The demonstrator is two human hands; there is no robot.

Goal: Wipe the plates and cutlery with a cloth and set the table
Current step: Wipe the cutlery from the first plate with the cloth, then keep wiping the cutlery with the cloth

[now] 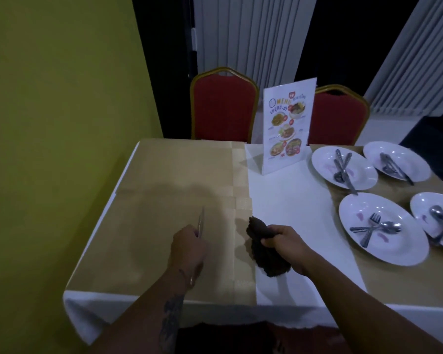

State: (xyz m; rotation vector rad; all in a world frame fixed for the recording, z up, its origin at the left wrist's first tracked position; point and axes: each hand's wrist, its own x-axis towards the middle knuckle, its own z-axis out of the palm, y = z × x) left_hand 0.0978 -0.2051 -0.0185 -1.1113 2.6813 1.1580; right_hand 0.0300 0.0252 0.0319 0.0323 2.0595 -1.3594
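Note:
My left hand (188, 245) grips a metal knife (201, 221) by its handle, the blade pointing away over the tan placemat (164, 226). A dark brown cloth (265, 251) is bunched in my right hand (285, 242) over the white tablecloth strip. On the right stand several white plates, each with cutlery lying on it: a near plate (394, 254) with a fork, a spoon and a knife, a far plate (322, 164), another behind it (417, 159), and one cut off by the right edge (420, 208). Pink smears show on the plates.
An upright menu card (288, 129) stands at the table's far middle. Two red chairs, one (223, 108) left of the card and one (338, 118) right of it, are pushed in at the far side. A yellow-green wall (56, 123) runs along the left table edge.

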